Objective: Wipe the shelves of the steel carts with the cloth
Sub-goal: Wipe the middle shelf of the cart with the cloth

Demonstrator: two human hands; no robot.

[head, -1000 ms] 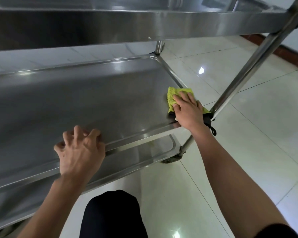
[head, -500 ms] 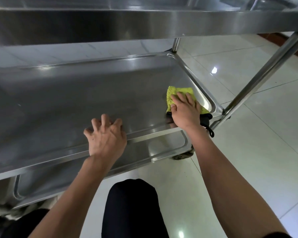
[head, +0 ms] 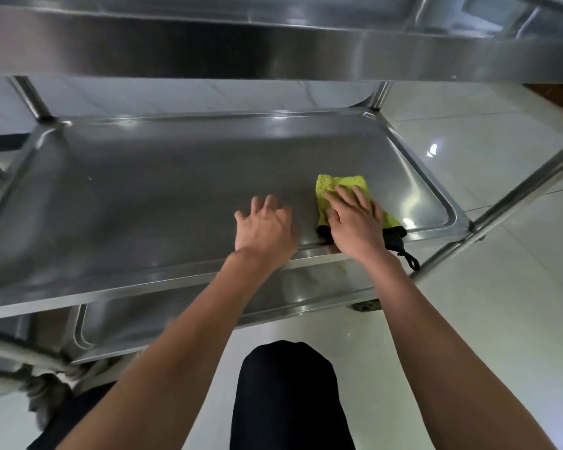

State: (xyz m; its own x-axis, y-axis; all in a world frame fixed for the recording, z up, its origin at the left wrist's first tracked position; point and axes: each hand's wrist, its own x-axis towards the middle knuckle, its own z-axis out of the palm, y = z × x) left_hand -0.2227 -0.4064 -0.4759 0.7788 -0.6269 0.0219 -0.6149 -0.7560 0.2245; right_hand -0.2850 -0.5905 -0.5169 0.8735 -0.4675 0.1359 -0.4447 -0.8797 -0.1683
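Yellow-green textured wiping cloth [head: 342, 185], black edge and black hanging loop. Grey brushed-steel cart shelf [head: 176, 196], plain, glossy. Pale whitish glossy floor tiles [head: 488, 131]. Black trouser knee [head: 286, 394].

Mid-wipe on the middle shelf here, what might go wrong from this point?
1. The yellow cloth sits at the shelf's right front; its black loop hangs past the rim and might snag on the cart post.
2. The right hand covers only part of the cloth, so it may bunch up.
3. The left hand lies flat on the middle shelf, likely leaving prints on the steel.
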